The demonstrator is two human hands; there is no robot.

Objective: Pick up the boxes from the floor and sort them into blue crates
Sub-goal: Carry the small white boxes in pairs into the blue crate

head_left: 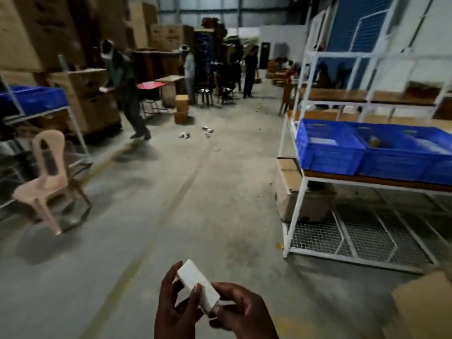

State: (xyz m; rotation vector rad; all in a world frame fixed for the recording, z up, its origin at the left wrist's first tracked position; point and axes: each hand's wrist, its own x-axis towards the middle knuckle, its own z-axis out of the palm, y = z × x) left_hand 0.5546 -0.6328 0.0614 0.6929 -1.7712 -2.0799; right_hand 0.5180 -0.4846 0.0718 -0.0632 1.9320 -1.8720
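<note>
A pink plastic chair (46, 177) stands at the left. Low in the middle, the left hand (171, 308) and right hand (241, 311) both grip a small white box (197, 281) above the concrete floor (195, 192). Blue crates (329, 155) sit on the white rack (298, 204) at the right.

Small white cardboard box (198, 285): tilted, in left hand (171, 304) and right hand (241, 311).
Tiny boxes (185, 135): scattered on floor (195, 192).
Blue plastic crates (330, 152): side by side, shelf (367, 179) front edge.
</note>
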